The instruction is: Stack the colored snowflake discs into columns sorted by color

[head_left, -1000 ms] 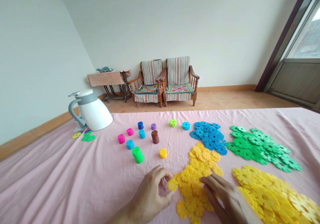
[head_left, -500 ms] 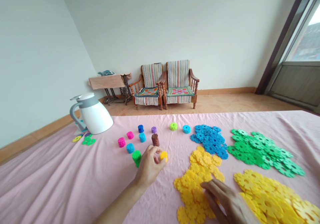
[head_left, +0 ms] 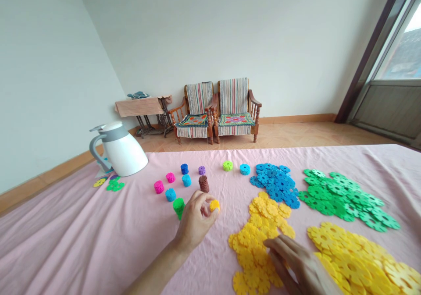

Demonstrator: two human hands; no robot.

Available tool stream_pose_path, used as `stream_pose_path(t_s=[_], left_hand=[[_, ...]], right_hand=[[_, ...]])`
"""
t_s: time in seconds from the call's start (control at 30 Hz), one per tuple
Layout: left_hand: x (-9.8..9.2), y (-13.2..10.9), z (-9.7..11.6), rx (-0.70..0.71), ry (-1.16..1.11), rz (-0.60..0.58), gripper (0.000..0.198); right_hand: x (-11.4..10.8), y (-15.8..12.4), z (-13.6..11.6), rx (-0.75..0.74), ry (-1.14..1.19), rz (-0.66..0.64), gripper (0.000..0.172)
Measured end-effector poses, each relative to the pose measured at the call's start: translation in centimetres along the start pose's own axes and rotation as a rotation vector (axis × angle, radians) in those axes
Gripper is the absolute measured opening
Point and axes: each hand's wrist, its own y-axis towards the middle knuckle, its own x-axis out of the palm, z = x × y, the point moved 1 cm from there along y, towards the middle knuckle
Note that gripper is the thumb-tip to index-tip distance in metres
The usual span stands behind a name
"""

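My left hand (head_left: 194, 218) reaches over the pink cloth and its fingertips pinch a small yellow stack of snowflake discs (head_left: 215, 205). A green stack (head_left: 178, 206) lies just left of that hand, partly hidden by it. My right hand (head_left: 297, 266) rests with fingers spread flat on the pile of small yellow discs (head_left: 263, 225). Further out stand a brown stack (head_left: 204, 183), blue stacks (head_left: 170, 194), pink stacks (head_left: 158, 186) and a purple one (head_left: 201, 170).
A white jug (head_left: 118, 149) stands at the far left with loose discs beside it. Piles of blue discs (head_left: 275, 183), green discs (head_left: 345, 197) and large yellow discs (head_left: 362, 260) fill the right side. Two wooden armchairs (head_left: 217, 109) stand by the wall.
My left hand has moved forward from the yellow pile to the small yellow stack and closed on it. My right hand has stayed on the yellow pile.
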Motion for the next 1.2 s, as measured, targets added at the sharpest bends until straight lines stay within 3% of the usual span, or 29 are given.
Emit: stream_pose_path(t_s=[0.1, 0.17, 0.3, 0.5, 0.87, 1.2], left_hand=[[-0.1, -0.8, 1.5, 0.068, -0.054, -0.258, 0.011], [0.1, -1.4, 2.4, 0.099, -0.086, -0.439, 0.022], [0.5, -2.1, 3.3, 0.084, -0.086, -0.592, 0.034], [0.9, -2.2, 3.6, 0.041, 0.007, -0.583, 0.028], [1.9, -2.9, 4.0, 0.022, 0.075, -0.453, 0.025], [2.0, -3.2, 4.0, 0.039, 0.019, -0.391, 0.028]], right_hand=[[0.1, -0.1, 0.0, 0.019, 0.018, -0.008, 0.034], [0.2, -0.3, 0.2, 0.033, 0.034, -0.026, 0.032], [0.4, -0.6, 0.5, 0.068, 0.071, -0.086, 0.03], [0.5, -0.7, 0.4, 0.087, 0.082, -0.108, 0.03], [-0.1, -0.1, -0.1, 0.032, 0.027, -0.015, 0.035], [-0.2, 0.1, -0.1, 0.01, -0.011, -0.017, 0.036]])
